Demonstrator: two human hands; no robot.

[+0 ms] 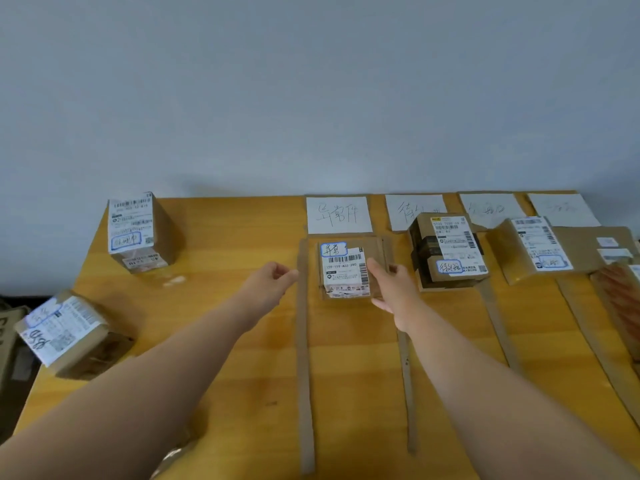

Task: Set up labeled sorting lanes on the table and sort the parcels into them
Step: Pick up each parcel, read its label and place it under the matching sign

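A small brown parcel (344, 271) with a white shipping label and a blue-framed handwritten mark lies in the leftmost lane, below a white paper sign (339, 214). My right hand (391, 282) lies against the parcel's right side, fingers stretched along its edge. My left hand (273, 282) hovers just left of the lane's left cardboard strip (304, 358), fingers loosely curled, holding nothing. Two more labelled parcels sit outside the lanes: one upright at the back left (138, 233), one near the table's left edge (65, 330).
Three more paper signs (414, 209) (490, 207) (562, 209) line the back edge. A dark-taped parcel (448, 251) fills the second lane, a flat parcel (540, 247) the third. Cardboard strips (407, 375) (498, 323) divide lanes. An orange-striped package (620, 296) lies far right.
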